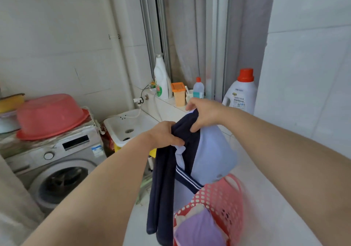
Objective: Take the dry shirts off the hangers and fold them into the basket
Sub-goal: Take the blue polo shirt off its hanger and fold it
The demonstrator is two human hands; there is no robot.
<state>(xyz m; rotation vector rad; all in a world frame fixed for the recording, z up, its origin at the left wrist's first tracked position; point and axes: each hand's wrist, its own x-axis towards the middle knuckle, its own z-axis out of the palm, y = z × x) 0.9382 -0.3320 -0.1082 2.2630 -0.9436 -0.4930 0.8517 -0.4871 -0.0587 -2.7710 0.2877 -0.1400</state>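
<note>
Navy-and-blue shirt [210,156] above the laundry basket [226,194]
The left hand [167,133] and right hand [205,112] each pinch its top edge, fingers curled.

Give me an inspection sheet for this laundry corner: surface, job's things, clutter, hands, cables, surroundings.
Surface: pale tiled floor.
Job's things: navy and light-blue shirt held up over the pink basket, which holds purple laundry; no hanger seen.
Clutter: upturned pink basin on the washing machine; detergent bottle, orange tub and orange-capped jug on the ledge.
Hands: left hand and right hand both grip the shirt's top.
Cables: white hose runs from the wall tap into the sink.
Surroundings: white tiled walls, grey curtain.
</note>
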